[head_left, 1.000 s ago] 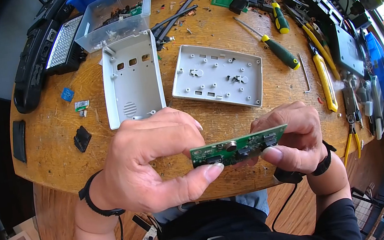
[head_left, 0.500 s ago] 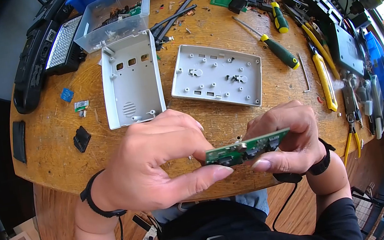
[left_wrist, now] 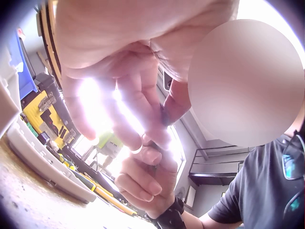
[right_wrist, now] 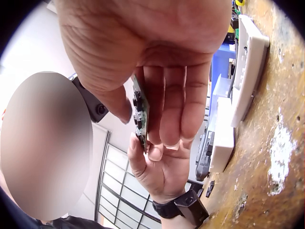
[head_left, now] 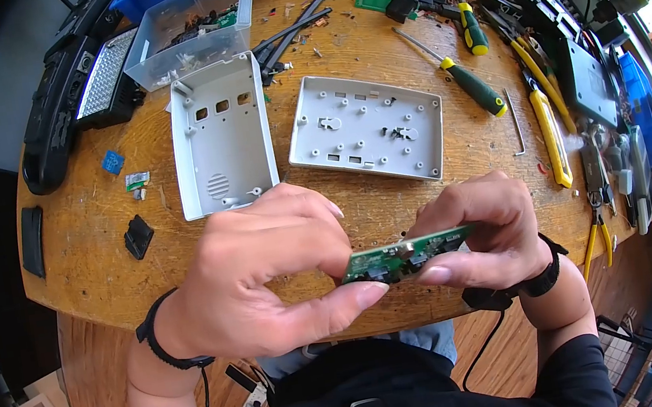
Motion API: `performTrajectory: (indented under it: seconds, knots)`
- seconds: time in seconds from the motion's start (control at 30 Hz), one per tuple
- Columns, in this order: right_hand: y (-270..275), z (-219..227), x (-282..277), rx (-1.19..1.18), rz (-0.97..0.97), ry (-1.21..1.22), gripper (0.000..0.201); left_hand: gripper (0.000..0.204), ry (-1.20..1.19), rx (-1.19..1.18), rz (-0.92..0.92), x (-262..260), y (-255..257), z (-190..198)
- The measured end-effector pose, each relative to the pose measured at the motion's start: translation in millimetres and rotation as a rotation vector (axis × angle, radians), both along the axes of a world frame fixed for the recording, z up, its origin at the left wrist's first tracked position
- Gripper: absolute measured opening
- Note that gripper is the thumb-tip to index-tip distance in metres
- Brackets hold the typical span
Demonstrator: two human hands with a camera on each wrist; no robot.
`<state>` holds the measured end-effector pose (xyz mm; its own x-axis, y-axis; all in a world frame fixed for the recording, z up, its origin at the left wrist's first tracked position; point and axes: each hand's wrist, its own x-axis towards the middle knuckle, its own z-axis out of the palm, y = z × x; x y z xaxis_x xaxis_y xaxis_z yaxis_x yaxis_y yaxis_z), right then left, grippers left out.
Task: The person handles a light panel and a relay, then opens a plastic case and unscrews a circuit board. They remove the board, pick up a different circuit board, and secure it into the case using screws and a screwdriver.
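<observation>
We have left housing [head_left: 227, 151] and right housing [head_left: 365, 123] mid-workbench [head_left: 378, 217] | bin [head_left: 156, 65] behind left | screwdriver [head_left: 475, 87] to right

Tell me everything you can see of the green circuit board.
The circuit board is thin, flat and green, with pale print, a row of black block-like parts and a small round silvery part. It looks whole, though much is hidden. It is held up over the near side of the wooden table, seen almost edge-on and slanted. The left hand pinches one end; the right hand has thumb and fingers around the other.
</observation>
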<state>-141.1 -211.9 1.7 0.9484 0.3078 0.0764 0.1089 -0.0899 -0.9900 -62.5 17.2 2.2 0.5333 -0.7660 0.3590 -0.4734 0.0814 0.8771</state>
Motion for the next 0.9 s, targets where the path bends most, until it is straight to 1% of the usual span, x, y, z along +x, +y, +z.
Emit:
performTrajectory:
  seconds: [0.03,0.07,0.1,0.13,0.2,0.33,0.43,0.5,0.63,0.73,0.83,0.9]
  knots:
    - [-0.3,-0.4,-0.7,0.0,0.0,0.0,0.018,0.017,0.023,-0.032,0.019,0.0,0.3,0.1]
    - [-0.7,-1.3,-1.6,0.091,-0.011,0.049,0.019,0.017,0.023,-0.033,0.019,-0.4,0.2,0.6]
    - [-0.5,-2.0,-2.6,0.182,-0.022,0.099,0.02,0.017,0.065,-0.063,0.072,-1.1,-0.2,1.4]
    - [0.8,-2.5,-3.9,0.182,-0.022,0.1,0.02,0.017,0.108,-0.094,0.125,-1.6,-0.2,1.8]
    - [3.6,-3.0,-5.8,0.27,-0.066,0.157,0.02,0.016,0.089,-0.093,0.135,-1.4,0.7,1.2]
    - [2.6,0.0,-5.7,0.236,-0.047,0.123,0.016,0.015,0.079,-0.084,0.137,-1.4,0.9,2.3]
    - [1.5,3.0,-6.3,0.203,-0.064,0.186,0.013,0.015,0.096,-0.076,0.137,-1.7,1.2,1.9]
    - [-0.3,3.4,-4.3,0.091,-0.023,0.061,0.015,0.015,0.085,-0.069,0.124,0.0,1.9,1.4]
    - [-1.0,5.0,-4.6,0.082,-0.028,0.078,0.015,0.018,0.084,-0.059,0.106,-0.9,0.5,3.7]
    - [0.8,1.6,-6.3,0.135,-0.07,0.116,0.014,0.019,0.055,-0.042,0.084,0.1,0.9,4.3]
    - [1.9,-3.3,-4.9,0.184,-0.088,0.051,0.015,0.018,-0.002,-0.029,0.066,0.2,-0.1,2.3]
    - [1.6,-3.7,-1.9,0.122,-0.061,-0.016,0.018,0.016,-0.023,-0.024,0.053,-0.1,-0.7,2.4]
